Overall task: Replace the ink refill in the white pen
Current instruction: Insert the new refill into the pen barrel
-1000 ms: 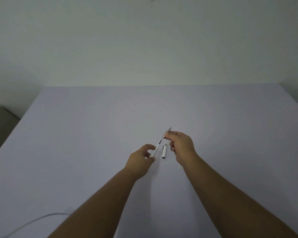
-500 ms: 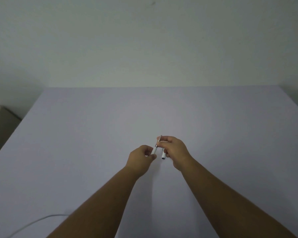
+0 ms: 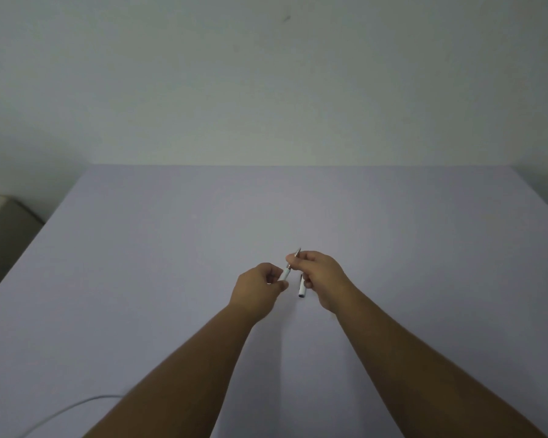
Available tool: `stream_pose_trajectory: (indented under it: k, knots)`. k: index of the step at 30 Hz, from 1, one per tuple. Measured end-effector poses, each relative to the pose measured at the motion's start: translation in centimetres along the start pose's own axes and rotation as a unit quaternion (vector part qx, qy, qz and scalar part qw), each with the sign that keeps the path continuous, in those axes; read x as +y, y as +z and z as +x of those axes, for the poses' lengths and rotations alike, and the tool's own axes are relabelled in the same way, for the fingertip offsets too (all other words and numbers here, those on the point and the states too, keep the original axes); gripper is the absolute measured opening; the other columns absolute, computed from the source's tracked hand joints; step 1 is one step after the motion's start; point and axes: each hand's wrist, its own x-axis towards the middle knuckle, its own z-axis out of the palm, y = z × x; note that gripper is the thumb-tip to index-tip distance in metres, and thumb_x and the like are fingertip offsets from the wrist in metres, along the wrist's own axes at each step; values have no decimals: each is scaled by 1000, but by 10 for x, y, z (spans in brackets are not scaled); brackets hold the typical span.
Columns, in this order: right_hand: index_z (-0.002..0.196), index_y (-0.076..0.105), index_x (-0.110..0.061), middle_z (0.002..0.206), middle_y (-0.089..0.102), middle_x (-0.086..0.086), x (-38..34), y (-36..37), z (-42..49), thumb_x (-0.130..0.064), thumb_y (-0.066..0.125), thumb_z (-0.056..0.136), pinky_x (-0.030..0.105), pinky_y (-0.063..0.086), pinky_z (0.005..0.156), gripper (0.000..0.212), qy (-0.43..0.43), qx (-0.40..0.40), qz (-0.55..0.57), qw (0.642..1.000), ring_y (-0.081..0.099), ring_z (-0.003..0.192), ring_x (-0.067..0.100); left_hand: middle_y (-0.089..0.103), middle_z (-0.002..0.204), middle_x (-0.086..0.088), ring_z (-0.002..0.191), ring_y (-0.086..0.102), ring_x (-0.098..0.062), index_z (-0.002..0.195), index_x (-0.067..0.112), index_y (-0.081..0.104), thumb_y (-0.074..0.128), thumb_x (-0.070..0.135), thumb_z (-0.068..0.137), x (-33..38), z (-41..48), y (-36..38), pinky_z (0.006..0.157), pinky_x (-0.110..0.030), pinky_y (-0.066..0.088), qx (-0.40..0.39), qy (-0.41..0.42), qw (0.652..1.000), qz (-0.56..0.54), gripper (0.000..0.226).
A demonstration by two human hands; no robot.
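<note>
Surface (image 3: 171, 279) bare, pale. Left hand (image 3: 257, 290) fingers pinch the white pen barrel (image 3: 286, 274); right hand (image 3: 321, 276) fingers closed on the thin metal refill (image 3: 297, 252) entering it. Cap (image 3: 301, 289) lies just beside. Risk: misalignment could bend the refill; the cap could be knocked rolling.

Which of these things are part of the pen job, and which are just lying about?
Part of the job:
- white pen body, held by left hand
- refill, pinched by right hand
- pen cap on the table

Just lying about:
- white cable
</note>
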Motion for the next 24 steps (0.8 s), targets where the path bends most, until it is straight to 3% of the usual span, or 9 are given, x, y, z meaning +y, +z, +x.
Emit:
stream_pose_trajectory:
  k: [5, 10, 15, 20, 24]
  knots:
    - [73, 55, -19, 73, 52, -5, 0, 6, -2, -45, 71, 76, 26, 38, 55, 30, 14, 33, -81, 996, 47, 66, 12, 59, 81, 10, 67, 53, -4, 87, 24, 62, 68, 25, 81, -2, -2, 2, 56, -20, 40, -4, 2, 1000, 14, 9]
    - [78, 69, -21, 79, 63, -5, -2, 4, -4, -38, 67, 81, 25, 38, 61, 17, -16, -5, -28, 999, 44, 61, 11, 60, 78, 11, 63, 54, -5, 86, 25, 63, 68, 23, 80, -1, -3, -2, 54, -20, 40, -2, -9, 1000, -5, 8]
    - [65, 52, -19, 66, 49, -4, -5, 7, -1, -49, 71, 74, 26, 37, 58, 37, -9, 46, -105, 993, 45, 62, 14, 59, 80, 13, 69, 54, -2, 87, 25, 62, 69, 25, 80, 0, -4, -2, 56, -18, 38, 0, 4, 1000, 10, 9]
    - [74, 66, -21, 80, 60, -3, -8, 5, 0, -36, 67, 81, 27, 39, 65, 17, -23, 19, -10, 1000, 45, 68, 15, 59, 77, 12, 67, 54, -5, 84, 25, 62, 69, 24, 79, 6, 0, -8, 56, -19, 41, 3, 10, 1000, 24, 9]
    - [69, 54, -20, 70, 50, -5, -6, 4, 2, -46, 72, 74, 27, 38, 63, 32, 2, 27, -83, 996, 46, 66, 13, 59, 78, 11, 67, 54, -7, 84, 26, 60, 70, 26, 80, 5, 0, -8, 57, -20, 41, -5, 19, 998, 57, 11]
